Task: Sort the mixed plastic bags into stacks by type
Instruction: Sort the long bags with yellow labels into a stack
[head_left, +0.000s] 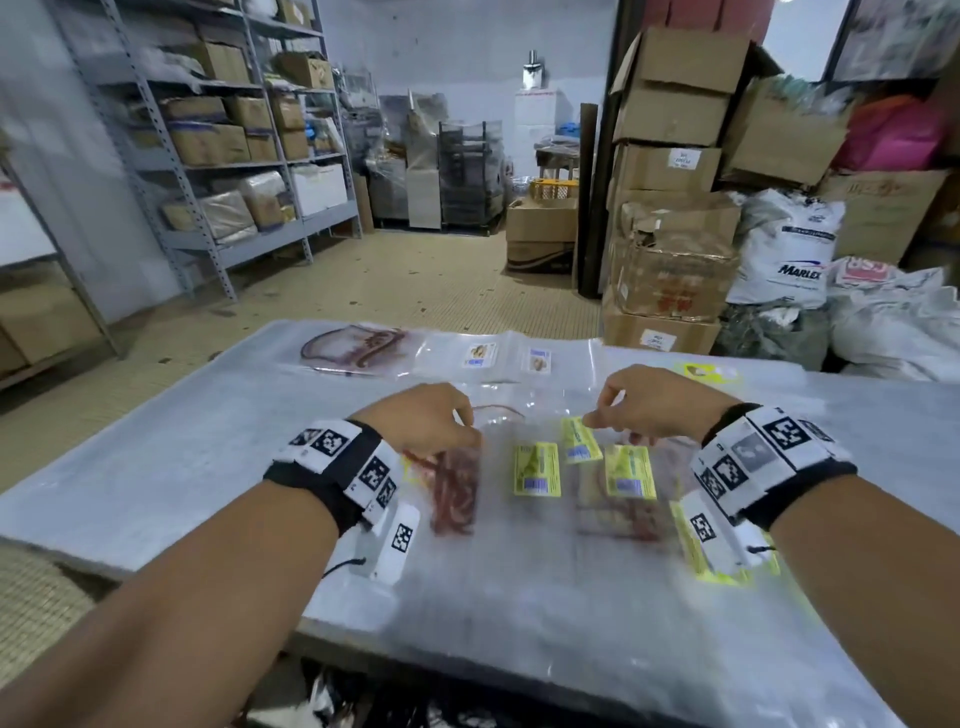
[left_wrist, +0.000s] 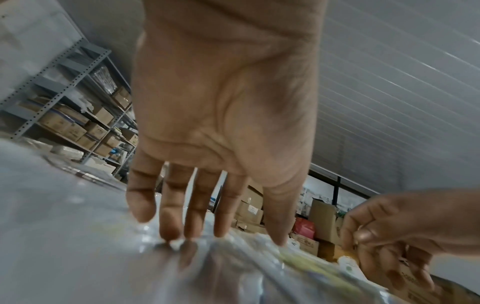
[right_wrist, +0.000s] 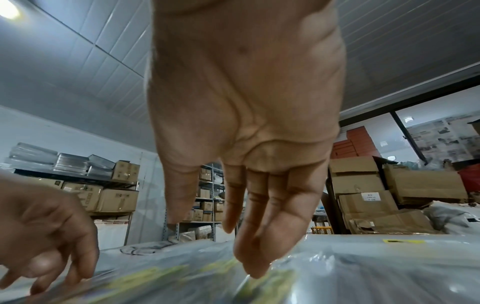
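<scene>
The left hand (head_left: 421, 418) was laid with nearly straight fingers (left_wrist: 168, 222) pressing on the mixed pile of clear bags (head_left: 545, 488); nothing was gripped by it. The right hand (head_left: 649, 402), at about two o'clock from the left, was held over the same pile with thumb and forefinger drawn towards each other above a yellow-labelled bag (head_left: 579, 439) — whether the film was actually pinched could not be told through the blur, though its fingertips (right_wrist: 255, 267) were seen touching plastic.

The pile lay between the wrists on the grey surface (head_left: 156, 467). Farther out, at twelve o'clock, sorted stacks had been set along the far edge: red-printed bags (head_left: 358, 348) at eleven, white-labelled bags (head_left: 498, 356) at twelve, and a yellow-printed bag (head_left: 704, 371) at one.

The step in hand was judged to be the separating of one bag from the pile. Next, a single layer would need to be peeled free — the rest held down — and carried to its matching stack.
</scene>
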